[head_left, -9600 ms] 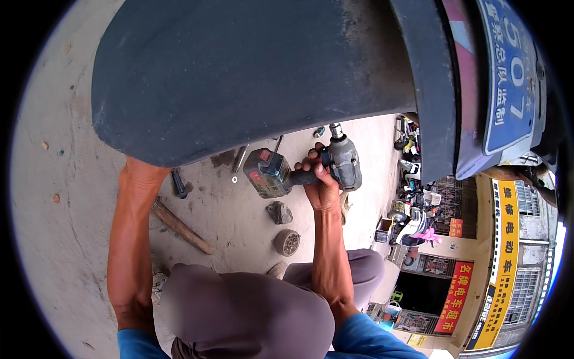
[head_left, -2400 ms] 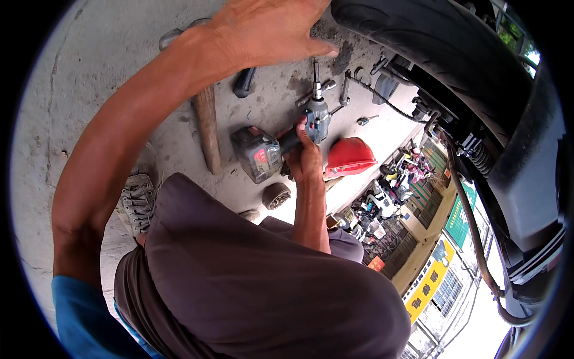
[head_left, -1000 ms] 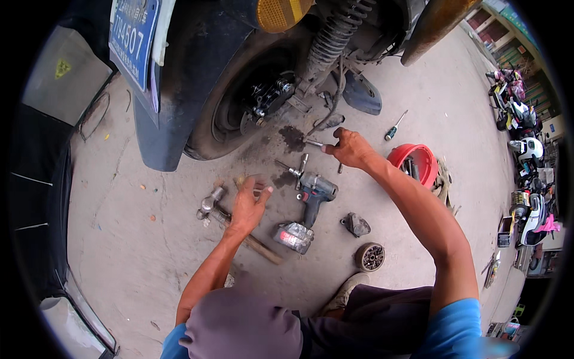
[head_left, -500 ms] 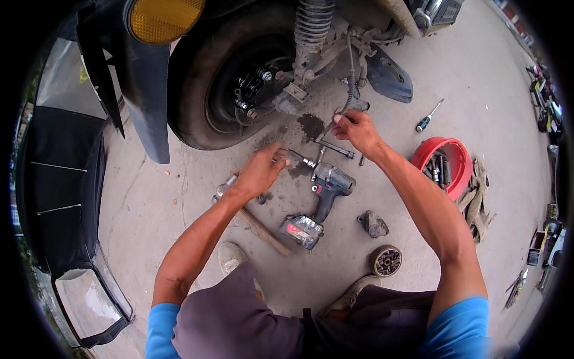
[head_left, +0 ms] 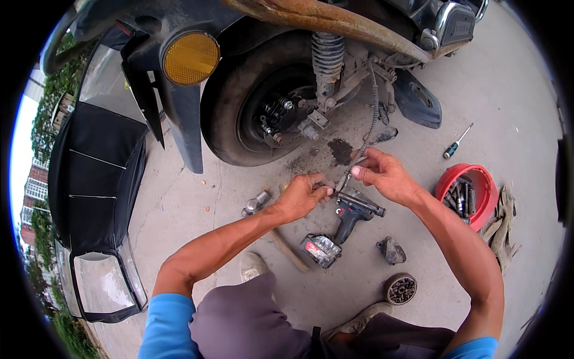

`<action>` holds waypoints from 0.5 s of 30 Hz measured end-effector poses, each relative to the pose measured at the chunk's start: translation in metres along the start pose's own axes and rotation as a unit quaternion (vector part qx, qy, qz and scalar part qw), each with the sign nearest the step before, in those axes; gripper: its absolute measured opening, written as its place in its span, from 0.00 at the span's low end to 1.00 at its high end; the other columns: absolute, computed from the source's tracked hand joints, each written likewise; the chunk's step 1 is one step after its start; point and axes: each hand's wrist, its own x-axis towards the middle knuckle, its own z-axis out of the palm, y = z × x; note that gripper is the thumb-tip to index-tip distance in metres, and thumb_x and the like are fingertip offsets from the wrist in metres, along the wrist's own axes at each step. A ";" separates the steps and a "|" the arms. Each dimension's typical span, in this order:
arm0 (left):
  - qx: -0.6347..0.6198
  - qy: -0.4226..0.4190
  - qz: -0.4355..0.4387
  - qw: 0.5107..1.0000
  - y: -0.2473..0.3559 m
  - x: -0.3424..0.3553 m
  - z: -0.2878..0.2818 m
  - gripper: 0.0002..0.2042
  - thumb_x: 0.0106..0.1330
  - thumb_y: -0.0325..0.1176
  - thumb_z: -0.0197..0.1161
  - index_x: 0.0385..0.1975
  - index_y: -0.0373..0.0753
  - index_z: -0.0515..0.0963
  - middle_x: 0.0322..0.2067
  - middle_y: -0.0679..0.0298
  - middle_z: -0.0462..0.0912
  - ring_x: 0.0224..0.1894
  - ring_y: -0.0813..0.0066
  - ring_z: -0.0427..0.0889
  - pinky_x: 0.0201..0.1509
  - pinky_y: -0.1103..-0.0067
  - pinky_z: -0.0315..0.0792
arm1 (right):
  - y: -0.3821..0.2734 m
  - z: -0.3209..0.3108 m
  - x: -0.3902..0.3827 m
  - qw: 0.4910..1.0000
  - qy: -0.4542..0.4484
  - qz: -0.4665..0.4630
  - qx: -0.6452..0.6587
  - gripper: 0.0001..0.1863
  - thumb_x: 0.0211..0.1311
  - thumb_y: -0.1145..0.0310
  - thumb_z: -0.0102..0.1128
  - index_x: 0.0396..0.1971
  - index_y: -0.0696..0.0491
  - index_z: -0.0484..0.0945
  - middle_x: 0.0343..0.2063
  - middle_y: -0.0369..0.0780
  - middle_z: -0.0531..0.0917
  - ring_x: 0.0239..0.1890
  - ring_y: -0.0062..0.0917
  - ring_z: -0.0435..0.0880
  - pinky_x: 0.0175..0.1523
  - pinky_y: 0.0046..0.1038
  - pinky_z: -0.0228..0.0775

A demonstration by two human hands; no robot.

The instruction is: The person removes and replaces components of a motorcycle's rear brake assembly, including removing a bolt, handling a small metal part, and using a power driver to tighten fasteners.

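Note:
A spring-sheathed cable [head_left: 375, 102] hangs from the underside of the vehicle, beside the wheel [head_left: 239, 113]. My right hand [head_left: 385, 175] pinches it close to its lower end. My left hand [head_left: 304, 195] is closed, thumb and fingertips at the metal end of the same cable; the exact contact is partly hidden. Just below the hands, a cordless impact driver [head_left: 353, 220] lies on the ground with its battery toward me. A dark metal socket wrench [head_left: 365, 204] lies across its top. Left of it rests a hammer [head_left: 286, 248] with a wooden handle, its head near my left wrist.
At right stands a red tub [head_left: 487, 191] of sockets, with gloves [head_left: 504, 230] beside it and a screwdriver [head_left: 459, 140] beyond. Nearer me are a round tin of small fasteners [head_left: 400, 289] and a dark metal part [head_left: 391, 250]. A black folded cover [head_left: 98, 191] stands at left.
My left hand has come up from beside the driver's tip to the cable end. My right hand has brought the cable down toward it. The view has tilted upward, showing more of the vehicle.

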 end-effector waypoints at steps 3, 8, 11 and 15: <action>0.028 -0.020 -0.056 0.998 0.049 -0.018 -0.014 0.06 0.72 0.28 0.60 0.40 0.31 0.80 0.28 0.64 0.83 0.31 0.81 0.80 0.38 0.79 0.76 | -0.005 0.012 -0.024 0.986 -0.138 0.012 -0.095 0.20 0.72 0.56 0.59 0.48 0.60 0.74 0.32 0.42 0.84 0.35 0.25 0.85 0.44 0.28 0.79; 0.081 -0.024 -0.075 0.994 0.083 -0.030 -0.043 0.08 0.73 0.29 0.60 0.38 0.30 0.79 0.27 0.64 0.83 0.31 0.82 0.80 0.37 0.79 0.77 | -0.006 0.041 -0.021 0.968 -0.225 0.110 0.028 0.20 0.74 0.53 0.55 0.44 0.58 0.77 0.22 0.35 0.77 0.25 0.19 0.75 0.33 0.26 0.69; 0.062 0.000 -0.071 0.996 0.078 -0.032 -0.048 0.10 0.73 0.32 0.60 0.38 0.29 0.80 0.28 0.64 0.83 0.30 0.81 0.81 0.37 0.80 0.77 | -0.013 0.049 -0.020 0.977 -0.201 0.069 0.010 0.21 0.77 0.53 0.51 0.42 0.58 0.78 0.15 0.29 0.65 0.19 0.14 0.65 0.23 0.24 0.58; -0.018 0.012 -0.080 0.997 0.068 -0.030 -0.036 0.11 0.74 0.32 0.60 0.41 0.28 0.79 0.30 0.61 0.84 0.31 0.78 0.83 0.38 0.80 0.78 | -0.025 0.040 -0.025 0.954 -0.205 0.177 0.130 0.23 0.77 0.52 0.48 0.38 0.60 0.78 0.17 0.30 0.66 0.19 0.15 0.63 0.24 0.25 0.57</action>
